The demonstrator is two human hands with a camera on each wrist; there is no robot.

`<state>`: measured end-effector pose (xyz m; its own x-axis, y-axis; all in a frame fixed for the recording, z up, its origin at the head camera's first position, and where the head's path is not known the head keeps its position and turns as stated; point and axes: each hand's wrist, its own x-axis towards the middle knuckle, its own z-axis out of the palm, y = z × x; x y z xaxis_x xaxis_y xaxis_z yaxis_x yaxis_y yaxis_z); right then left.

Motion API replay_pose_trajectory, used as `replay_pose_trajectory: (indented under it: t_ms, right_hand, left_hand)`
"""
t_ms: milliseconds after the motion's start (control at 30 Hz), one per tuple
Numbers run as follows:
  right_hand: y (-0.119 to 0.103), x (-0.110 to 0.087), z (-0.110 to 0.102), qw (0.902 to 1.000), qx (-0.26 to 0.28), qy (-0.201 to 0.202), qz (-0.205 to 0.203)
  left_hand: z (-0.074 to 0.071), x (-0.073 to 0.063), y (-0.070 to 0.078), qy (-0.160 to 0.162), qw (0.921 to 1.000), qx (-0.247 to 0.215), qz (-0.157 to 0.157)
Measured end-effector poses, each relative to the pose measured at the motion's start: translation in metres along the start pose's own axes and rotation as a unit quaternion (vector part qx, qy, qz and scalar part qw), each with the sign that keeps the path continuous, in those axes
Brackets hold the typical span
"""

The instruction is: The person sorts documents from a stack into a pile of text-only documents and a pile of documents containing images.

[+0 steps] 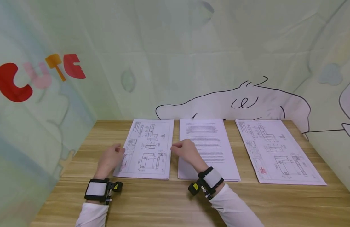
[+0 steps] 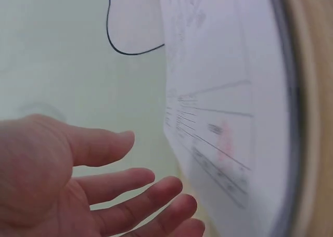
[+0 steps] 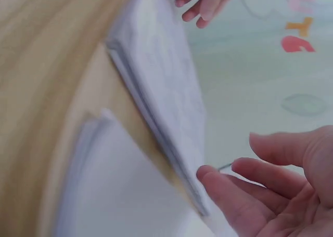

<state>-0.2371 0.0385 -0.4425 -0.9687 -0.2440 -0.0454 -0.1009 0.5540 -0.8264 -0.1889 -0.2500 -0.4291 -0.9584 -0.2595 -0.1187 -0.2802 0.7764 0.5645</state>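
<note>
A stack of paper [image 1: 147, 149] with a printed technical drawing lies at the left of the table, between my two hands. At its left edge is my left hand [image 1: 110, 159], fingers loosely bent; in the left wrist view the thumb [image 2: 106, 146] stands apart from the fingers and nothing is between them. My right hand [image 1: 189, 153] hovers over the left part of the middle stack of text pages [image 1: 206, 138], its fingertips close to the drawing stack's right edge. Thumb and fingers of the right hand [image 3: 281, 190] are parted around nothing in the right wrist view.
To the right lies a third stack of paper [image 1: 279, 154], also topped with a technical drawing. All three stacks reach near the back edge of the wooden table [image 1: 152, 205]. Behind stands a pale printed curtain [image 1: 152, 78] with cartoon figures and letters.
</note>
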Motion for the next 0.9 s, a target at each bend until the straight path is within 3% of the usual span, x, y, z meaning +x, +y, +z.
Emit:
replay_pose_trajectory:
  t_ms: [100,233,333,633,900]
  right_hand:
    - [-0.001,-0.005,-0.013,0.9993,0.017,0.029,-0.017]
    - [-0.001,-0.013,-0.035,0.9976,0.001,0.051,-0.046]
    - [0.005,-0.018,-0.053,0.9957,-0.019,0.063,-0.066]
    - [0.041,-0.033,-0.103,0.9872,-0.088,0.087,-0.101]
    - [0.073,-0.051,-0.147,0.9758,-0.167,0.118,-0.077]
  left_hand:
    - [-0.002,-0.006,0.015,0.037,0.9985,-0.002,0.042]
    - [0.000,-0.016,0.041,0.091,0.9906,-0.005,0.102]
    - [0.006,-0.024,0.061,0.103,0.9857,-0.033,0.129]
    - [0.035,-0.034,0.105,0.105,0.9710,-0.088,0.196]
    - [0.071,-0.042,0.131,0.064,0.9646,-0.063,0.248]
